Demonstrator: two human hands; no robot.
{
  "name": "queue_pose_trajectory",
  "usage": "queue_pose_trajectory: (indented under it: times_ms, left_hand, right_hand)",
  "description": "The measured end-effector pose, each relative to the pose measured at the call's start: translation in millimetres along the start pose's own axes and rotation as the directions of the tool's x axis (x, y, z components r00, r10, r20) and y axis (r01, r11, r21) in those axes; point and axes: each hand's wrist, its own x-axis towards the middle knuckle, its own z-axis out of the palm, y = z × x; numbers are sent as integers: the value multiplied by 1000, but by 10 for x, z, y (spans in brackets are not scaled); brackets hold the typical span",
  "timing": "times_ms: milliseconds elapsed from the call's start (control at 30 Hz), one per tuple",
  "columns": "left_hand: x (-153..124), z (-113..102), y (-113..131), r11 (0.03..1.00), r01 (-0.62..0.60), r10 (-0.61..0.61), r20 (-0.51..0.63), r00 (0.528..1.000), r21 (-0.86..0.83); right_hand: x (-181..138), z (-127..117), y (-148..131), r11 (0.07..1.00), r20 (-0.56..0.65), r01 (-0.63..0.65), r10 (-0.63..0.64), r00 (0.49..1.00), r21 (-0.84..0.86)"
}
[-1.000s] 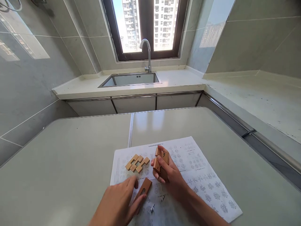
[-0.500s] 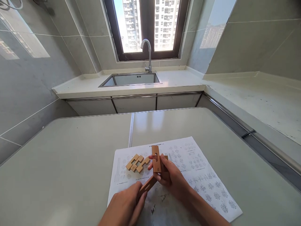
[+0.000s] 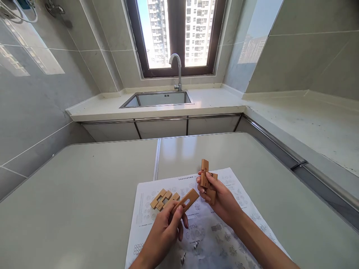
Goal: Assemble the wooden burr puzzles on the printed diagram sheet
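My left hand [image 3: 168, 222] pinches a notched wooden bar [image 3: 187, 198] by its near end and holds it lifted, slanting up to the right. My right hand [image 3: 220, 196] is closed around two joined wooden puzzle pieces [image 3: 206, 178], one standing upright above my fingers. The bar's free end is a short gap left of that cluster. A group of interlocked wooden pieces [image 3: 163, 198] lies flat on a printed instruction sheet [image 3: 238, 194], just left of my left hand.
The sheet lies on a pale grey table [image 3: 84, 194] with a seam down its middle. Beyond it runs a white countertop [image 3: 213, 99] with a steel sink [image 3: 159, 99] and tap [image 3: 177, 71] under a window. Tiled walls stand on both sides.
My left hand picked the notched bar off the sheet and raised it. My right hand lifted its pieces up and to the right. The camera tilted slightly down.
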Motion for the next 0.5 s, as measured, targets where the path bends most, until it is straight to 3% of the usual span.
queue_pose_trajectory:
  times_ms: [200,500]
  left_hand:
    - [148,136,-34,995,0,11,100,995,-104]
    - [254,189,-172,984,21,11,174,985,-177]
  right_hand:
    - [73,-166,66,993,-81,27,-18,997,112]
    - [74,-246,81,997,-115,13,-3,993,83]
